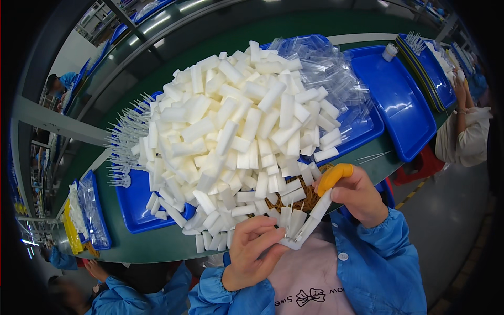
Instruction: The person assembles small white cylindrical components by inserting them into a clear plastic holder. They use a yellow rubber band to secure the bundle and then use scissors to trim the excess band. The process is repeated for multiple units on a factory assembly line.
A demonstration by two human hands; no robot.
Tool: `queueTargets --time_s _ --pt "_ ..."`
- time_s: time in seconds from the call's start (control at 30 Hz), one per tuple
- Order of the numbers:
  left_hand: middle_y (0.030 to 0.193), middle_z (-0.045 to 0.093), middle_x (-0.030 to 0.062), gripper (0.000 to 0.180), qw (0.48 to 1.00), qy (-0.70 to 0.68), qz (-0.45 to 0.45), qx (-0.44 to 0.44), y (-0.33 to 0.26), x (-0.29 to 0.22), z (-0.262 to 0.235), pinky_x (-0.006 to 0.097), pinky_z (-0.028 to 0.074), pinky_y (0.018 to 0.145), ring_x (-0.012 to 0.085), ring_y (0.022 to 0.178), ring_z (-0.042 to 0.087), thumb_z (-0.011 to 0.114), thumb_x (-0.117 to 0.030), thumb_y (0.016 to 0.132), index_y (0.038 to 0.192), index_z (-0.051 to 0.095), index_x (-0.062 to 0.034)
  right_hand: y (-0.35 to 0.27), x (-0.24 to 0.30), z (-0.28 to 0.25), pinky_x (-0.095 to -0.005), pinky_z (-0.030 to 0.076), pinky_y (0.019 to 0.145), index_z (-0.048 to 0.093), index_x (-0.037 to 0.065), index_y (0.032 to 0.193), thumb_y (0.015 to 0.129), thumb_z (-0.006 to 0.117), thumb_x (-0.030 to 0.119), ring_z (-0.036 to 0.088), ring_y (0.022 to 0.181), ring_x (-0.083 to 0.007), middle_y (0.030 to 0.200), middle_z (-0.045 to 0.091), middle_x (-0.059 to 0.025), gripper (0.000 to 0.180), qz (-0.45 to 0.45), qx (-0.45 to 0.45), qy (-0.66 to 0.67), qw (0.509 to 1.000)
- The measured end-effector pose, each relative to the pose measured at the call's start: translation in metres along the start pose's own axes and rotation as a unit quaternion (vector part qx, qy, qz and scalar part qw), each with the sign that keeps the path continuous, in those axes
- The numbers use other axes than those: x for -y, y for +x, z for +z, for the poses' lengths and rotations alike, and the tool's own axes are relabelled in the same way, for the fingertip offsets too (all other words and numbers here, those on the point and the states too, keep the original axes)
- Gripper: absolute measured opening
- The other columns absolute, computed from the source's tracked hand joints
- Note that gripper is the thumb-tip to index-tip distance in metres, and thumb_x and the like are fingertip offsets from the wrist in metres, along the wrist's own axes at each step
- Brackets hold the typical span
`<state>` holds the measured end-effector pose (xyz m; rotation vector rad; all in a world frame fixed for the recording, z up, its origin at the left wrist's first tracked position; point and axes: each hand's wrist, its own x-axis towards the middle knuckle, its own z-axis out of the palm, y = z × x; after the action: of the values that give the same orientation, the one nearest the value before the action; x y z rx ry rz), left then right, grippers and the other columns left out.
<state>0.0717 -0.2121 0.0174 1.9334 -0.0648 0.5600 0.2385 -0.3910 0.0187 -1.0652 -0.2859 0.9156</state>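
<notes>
My left hand (252, 247) is closed on the edge of a small white pronged holder (290, 243). Thin pins stand up from it, and white foam pieces sit among them. In my right hand (362, 197) a white foam block (321, 206) is pinched, its lower end against the holder's right side. A yellow-orange finger cot (335, 177) covers a finger of that hand. A large heap of white foam blocks (231, 110) rises just beyond both hands. Brown rubber bands (310, 198) show under its near edge.
Left of the heap, many white pronged pieces (128, 126) lie by a blue tray (137, 210). Clear plastic sleeves (320, 60) are piled behind it. Another blue tray (407, 113) and tweezers (374, 157) lie right. Co-workers sit at both sides, one in a cream top (464, 139).
</notes>
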Motion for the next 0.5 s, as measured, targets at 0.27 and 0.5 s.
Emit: queueTargets --time_s 0.27,0.5 --pt "0.110 0.047 0.0173 0.050 0.999 0.030 0.017 0.011 -0.002 -0.003 0.000 0.029 0.053 0.070 0.0197 0.082 0.060 0.079 0.001 0.067 0.108 0.053 -0.0053 0.006 0.000 0.004 -0.0244 0.047 0.079 0.061 0.000 0.098 0.083 0.063 0.003 0.059 0.086 -0.0097 0.094 0.064 -0.0044 0.015 0.000 -0.013 -0.017 1.000" --pt "0.109 0.047 0.0175 0.051 0.999 0.019 0.029 -0.001 -0.009 0.001 0.000 0.030 0.053 0.068 0.0201 0.081 0.060 0.079 0.001 0.067 0.110 0.052 -0.0058 -0.001 -0.005 0.019 -0.0253 0.043 0.083 0.061 0.001 0.096 0.083 0.065 0.003 0.055 0.090 -0.0104 0.096 0.061 -0.0031 0.014 -0.009 0.075 -0.061 0.995"
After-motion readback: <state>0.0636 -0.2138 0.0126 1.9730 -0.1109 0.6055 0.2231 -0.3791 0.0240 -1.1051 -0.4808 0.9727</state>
